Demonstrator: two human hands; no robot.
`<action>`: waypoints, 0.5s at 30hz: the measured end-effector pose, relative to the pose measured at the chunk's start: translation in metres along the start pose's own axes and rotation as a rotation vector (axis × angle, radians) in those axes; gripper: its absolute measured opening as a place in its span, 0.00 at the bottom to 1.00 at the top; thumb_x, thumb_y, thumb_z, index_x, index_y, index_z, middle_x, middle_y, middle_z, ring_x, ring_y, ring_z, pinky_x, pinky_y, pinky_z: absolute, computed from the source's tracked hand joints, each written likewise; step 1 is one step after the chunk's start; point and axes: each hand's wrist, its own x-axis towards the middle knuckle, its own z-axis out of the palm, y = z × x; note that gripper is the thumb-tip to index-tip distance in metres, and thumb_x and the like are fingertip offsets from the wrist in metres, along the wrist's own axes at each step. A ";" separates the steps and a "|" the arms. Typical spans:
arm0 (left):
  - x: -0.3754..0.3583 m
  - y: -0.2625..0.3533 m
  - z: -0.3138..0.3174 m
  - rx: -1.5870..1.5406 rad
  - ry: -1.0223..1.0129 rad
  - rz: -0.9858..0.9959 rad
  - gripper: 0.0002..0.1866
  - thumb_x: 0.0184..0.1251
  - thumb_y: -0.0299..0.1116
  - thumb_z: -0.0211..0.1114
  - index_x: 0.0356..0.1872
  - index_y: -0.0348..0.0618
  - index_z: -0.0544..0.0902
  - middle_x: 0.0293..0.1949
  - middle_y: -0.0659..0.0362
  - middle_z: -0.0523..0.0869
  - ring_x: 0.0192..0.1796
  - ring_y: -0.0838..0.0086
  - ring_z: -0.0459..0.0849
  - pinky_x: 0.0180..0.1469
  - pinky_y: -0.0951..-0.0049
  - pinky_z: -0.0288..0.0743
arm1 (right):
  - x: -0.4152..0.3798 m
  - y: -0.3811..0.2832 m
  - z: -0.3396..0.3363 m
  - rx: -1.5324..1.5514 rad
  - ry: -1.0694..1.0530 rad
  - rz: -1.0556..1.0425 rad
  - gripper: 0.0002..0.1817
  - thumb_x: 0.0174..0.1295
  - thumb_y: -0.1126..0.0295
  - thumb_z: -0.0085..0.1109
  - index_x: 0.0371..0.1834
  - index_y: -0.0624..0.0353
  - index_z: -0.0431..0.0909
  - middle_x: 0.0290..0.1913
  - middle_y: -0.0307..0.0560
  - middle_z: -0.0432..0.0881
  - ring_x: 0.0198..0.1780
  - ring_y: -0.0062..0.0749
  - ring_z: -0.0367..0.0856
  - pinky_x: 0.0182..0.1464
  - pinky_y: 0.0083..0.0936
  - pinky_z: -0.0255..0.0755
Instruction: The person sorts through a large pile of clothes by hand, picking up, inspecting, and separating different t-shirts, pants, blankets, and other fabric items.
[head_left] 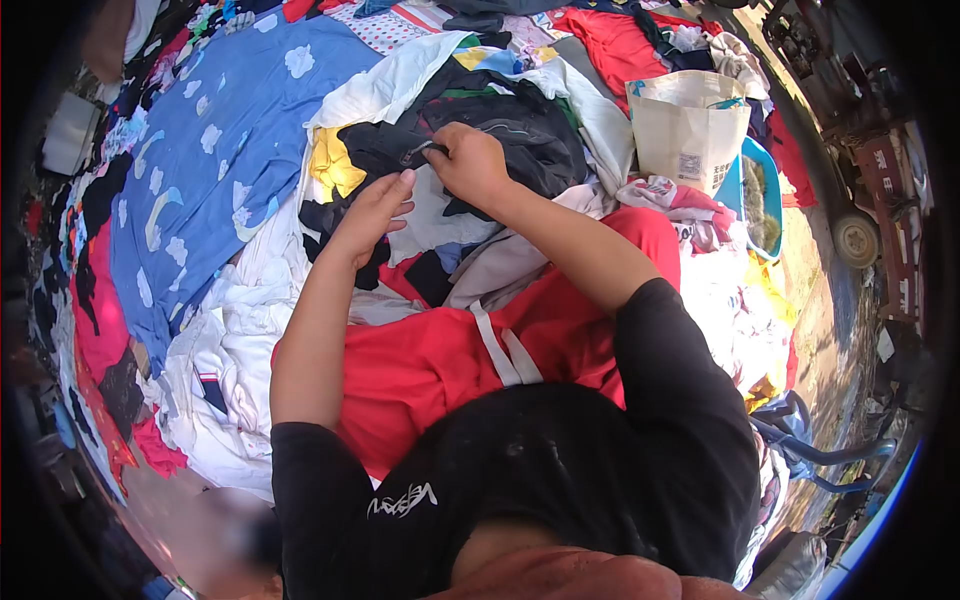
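Observation:
My right hand is closed in a pinch on the edge of a black garment above the heap in front of me. A small grey, shiny detail shows by its fingertips, too small to name. Just to the left and nearer my body, my left hand has its fingers apart, beside the same dark cloth, and nothing shows in it. Beneath both hands lie dark clothes, a light grey cloth and a yellow cloth. A white cloth rings this heap.
A blue cloth with white clouds spreads at the left. White clothes lie nearer. On the right stand a paper bag and a blue basket. A red cloth covers my lap. Blue metal tubing and a wheel are farther right.

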 end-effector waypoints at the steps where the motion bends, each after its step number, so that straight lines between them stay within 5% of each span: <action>1: -0.001 0.001 0.005 -0.104 0.031 0.005 0.41 0.68 0.63 0.63 0.67 0.36 0.70 0.60 0.53 0.79 0.63 0.67 0.78 0.60 0.64 0.74 | -0.006 -0.021 -0.011 0.031 -0.033 -0.077 0.10 0.58 0.64 0.65 0.33 0.60 0.82 0.39 0.51 0.84 0.42 0.49 0.84 0.46 0.43 0.78; 2: 0.009 -0.006 0.002 -0.285 -0.037 0.103 0.42 0.69 0.62 0.63 0.70 0.39 0.64 0.63 0.53 0.76 0.66 0.68 0.75 0.60 0.64 0.73 | -0.015 -0.035 -0.015 0.060 -0.066 -0.153 0.10 0.57 0.64 0.65 0.32 0.60 0.82 0.39 0.50 0.84 0.41 0.49 0.84 0.45 0.43 0.78; 5: 0.011 -0.003 0.004 -0.558 0.203 0.307 0.19 0.75 0.38 0.62 0.60 0.37 0.75 0.54 0.55 0.83 0.56 0.68 0.83 0.58 0.65 0.76 | -0.052 -0.048 -0.007 0.113 -0.140 -0.442 0.13 0.58 0.68 0.65 0.42 0.65 0.84 0.45 0.51 0.85 0.45 0.45 0.85 0.45 0.37 0.79; 8: 0.016 -0.005 -0.008 -0.680 0.223 0.319 0.12 0.74 0.33 0.62 0.53 0.41 0.80 0.49 0.57 0.86 0.52 0.67 0.85 0.58 0.63 0.77 | -0.044 -0.022 -0.028 0.305 -0.341 -0.413 0.14 0.57 0.65 0.66 0.42 0.64 0.85 0.47 0.54 0.85 0.46 0.48 0.85 0.48 0.38 0.78; 9: 0.016 -0.004 -0.014 -0.693 0.203 0.362 0.13 0.75 0.32 0.61 0.55 0.41 0.80 0.51 0.56 0.86 0.54 0.66 0.85 0.59 0.62 0.77 | -0.031 -0.016 -0.044 0.310 -0.445 -0.202 0.15 0.57 0.66 0.66 0.43 0.66 0.84 0.43 0.54 0.86 0.41 0.46 0.86 0.45 0.36 0.79; 11: 0.010 0.002 -0.023 -0.706 0.116 0.432 0.15 0.76 0.33 0.60 0.58 0.39 0.78 0.54 0.55 0.85 0.56 0.66 0.84 0.62 0.62 0.76 | -0.015 0.016 -0.058 0.465 -0.238 0.042 0.13 0.61 0.68 0.66 0.44 0.66 0.84 0.37 0.53 0.86 0.34 0.33 0.86 0.39 0.29 0.77; 15: -0.019 0.023 -0.030 -0.631 0.025 0.469 0.18 0.76 0.34 0.59 0.62 0.37 0.76 0.58 0.53 0.83 0.60 0.64 0.83 0.65 0.61 0.74 | 0.018 0.056 -0.081 0.688 -0.097 0.344 0.11 0.67 0.68 0.62 0.45 0.64 0.84 0.37 0.40 0.86 0.39 0.23 0.85 0.40 0.22 0.76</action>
